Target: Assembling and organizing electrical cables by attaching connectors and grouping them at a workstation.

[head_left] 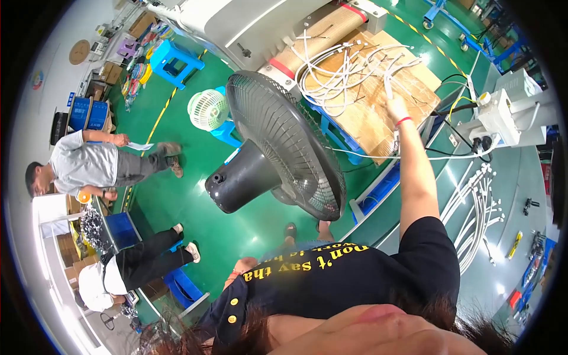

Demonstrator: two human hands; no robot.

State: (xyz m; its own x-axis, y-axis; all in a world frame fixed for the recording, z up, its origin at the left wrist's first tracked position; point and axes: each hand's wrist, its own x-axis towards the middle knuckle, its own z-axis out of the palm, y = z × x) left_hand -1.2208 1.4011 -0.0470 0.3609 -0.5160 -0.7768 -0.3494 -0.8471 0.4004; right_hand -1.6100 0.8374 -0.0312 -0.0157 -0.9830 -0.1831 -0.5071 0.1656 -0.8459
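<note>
Clock positions read from the middle of the view. At 2 o'clock, our right hand (396, 109) reaches out at the end of an extended arm, red cord on the wrist, fingers closed on a strand of white cables (331, 89). The rest of the cables lie looped and loosely tangled from 1 to 2 o'clock, on brown cardboard (378, 142) over a blue support.

At 7 o'clock, our left hand (244, 265) sits near the waist, partly hidden; we cannot tell whether it grips anything.

A pale machine (236, 26) with a brown belt (322, 38) stands towards 12, beside the cardboard. A large black fan (278, 148) fills the centre; a small pale-green fan (207, 110) sits towards 10 to 11.

Just past 3 o'clock, a second white bundle (476, 213) is spread over a grey-green bench (515, 183). At 9, a co-worker in grey (89, 160) holds a paper (140, 146); at 8, another in white (100, 284) bends over a bench.
</note>
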